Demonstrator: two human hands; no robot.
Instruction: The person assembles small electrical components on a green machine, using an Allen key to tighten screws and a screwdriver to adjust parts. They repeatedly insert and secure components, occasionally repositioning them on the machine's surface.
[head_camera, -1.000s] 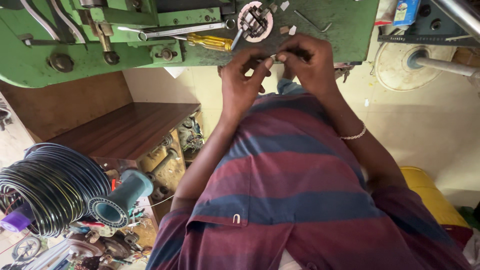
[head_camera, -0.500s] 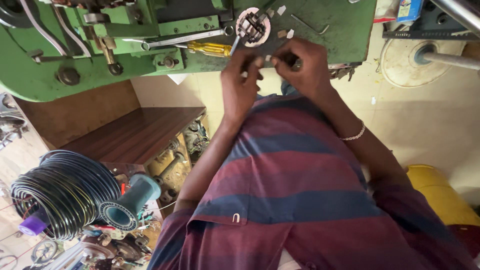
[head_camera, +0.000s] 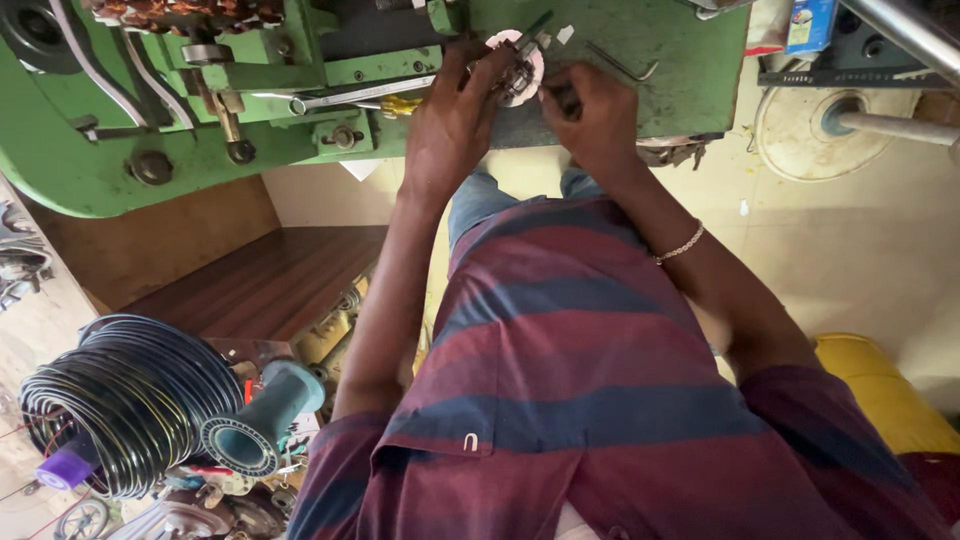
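Both hands meet over the small round white part (head_camera: 516, 66) on the green counter (head_camera: 690, 90). The left hand (head_camera: 455, 120) pinches its near rim; the right hand (head_camera: 592, 118), just beside it, is closed around a thin tool pointing leftward at it.

A small round part (head_camera: 516, 66), white-rimmed with a darker metal middle (details too small to make out), lies flat on the green counter (head_camera: 690, 90), near its front edge. It sits between the left hand (head_camera: 455, 120) and right hand (head_camera: 595, 115), whose fingertips touch it.
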